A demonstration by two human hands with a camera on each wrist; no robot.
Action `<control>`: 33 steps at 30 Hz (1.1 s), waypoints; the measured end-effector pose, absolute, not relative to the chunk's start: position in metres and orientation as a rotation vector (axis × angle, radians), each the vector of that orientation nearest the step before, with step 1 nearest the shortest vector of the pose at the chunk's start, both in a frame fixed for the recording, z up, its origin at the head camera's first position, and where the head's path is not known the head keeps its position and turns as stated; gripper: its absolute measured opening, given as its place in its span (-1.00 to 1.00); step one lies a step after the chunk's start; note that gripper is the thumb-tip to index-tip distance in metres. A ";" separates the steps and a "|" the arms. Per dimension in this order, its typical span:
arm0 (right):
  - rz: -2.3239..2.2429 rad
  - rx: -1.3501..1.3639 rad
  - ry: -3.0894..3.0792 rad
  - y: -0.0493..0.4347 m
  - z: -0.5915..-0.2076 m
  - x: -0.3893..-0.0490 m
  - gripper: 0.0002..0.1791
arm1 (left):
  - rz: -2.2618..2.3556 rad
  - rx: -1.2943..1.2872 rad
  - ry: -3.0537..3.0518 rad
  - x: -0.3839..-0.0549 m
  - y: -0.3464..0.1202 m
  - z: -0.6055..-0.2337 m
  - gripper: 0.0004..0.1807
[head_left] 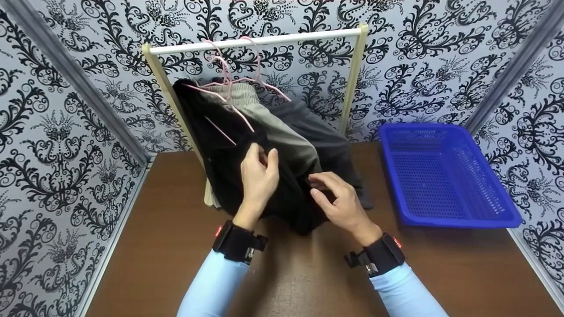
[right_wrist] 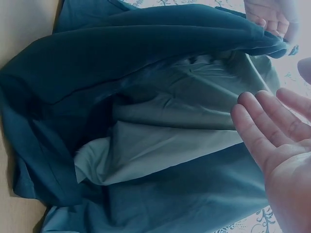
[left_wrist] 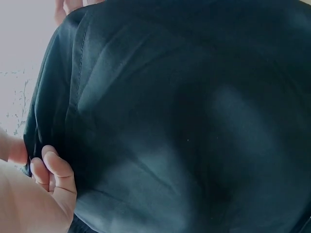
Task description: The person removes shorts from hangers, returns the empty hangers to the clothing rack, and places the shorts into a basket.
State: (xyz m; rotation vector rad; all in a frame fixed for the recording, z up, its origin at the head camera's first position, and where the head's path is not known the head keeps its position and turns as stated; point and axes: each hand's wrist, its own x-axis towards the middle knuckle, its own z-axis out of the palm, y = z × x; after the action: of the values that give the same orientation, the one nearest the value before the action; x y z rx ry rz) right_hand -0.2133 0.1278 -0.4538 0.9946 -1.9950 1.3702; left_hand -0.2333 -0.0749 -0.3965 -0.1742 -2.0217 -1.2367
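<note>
My left hand [head_left: 260, 176] pinches the upper edge of a black pair of pants [head_left: 233, 185] between thumb and fingers. In the left wrist view, the dark cloth [left_wrist: 170, 121] fills most of the picture. A pink hanger [head_left: 240, 115] runs into the top of these pants, its hook showing below the rail. My right hand [head_left: 341, 202] is beside the lower right part of the black cloth, its fingers loosely bent. The right wrist view shows those fingers [right_wrist: 272, 121] spread with nothing between them, in front of beige pants [right_wrist: 170, 141].
A small rack has a white rail [head_left: 304, 37] and wooden posts. Beige pants [head_left: 282, 127] and dark grey pants [head_left: 326, 136] hang behind the black ones on pink hangers. To the right, a blue plastic basket [head_left: 396, 198] stands on the brown table [head_left: 299, 281]. Patterned walls enclose the table.
</note>
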 end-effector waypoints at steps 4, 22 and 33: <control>1.373 0.993 -1.999 0.128 -0.454 -0.212 -0.67 | -1.211 -0.182 -2.016 -0.232 -0.072 -0.402 -0.73; 1.407 0.976 -2.011 0.130 -0.459 -0.209 -0.64 | -1.175 -0.205 -2.001 -0.223 -0.056 -0.434 -0.71; 1.393 0.975 -2.031 0.133 -0.461 -0.207 -0.65 | -1.163 -0.256 -2.019 -0.213 -0.034 -0.456 -0.71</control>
State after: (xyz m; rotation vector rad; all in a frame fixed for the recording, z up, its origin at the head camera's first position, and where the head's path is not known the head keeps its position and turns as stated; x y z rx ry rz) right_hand -0.2067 0.1326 -0.4613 0.9749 -2.0315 1.3929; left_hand -0.2129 -0.0338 -0.4556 -0.2555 -2.0191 -1.1626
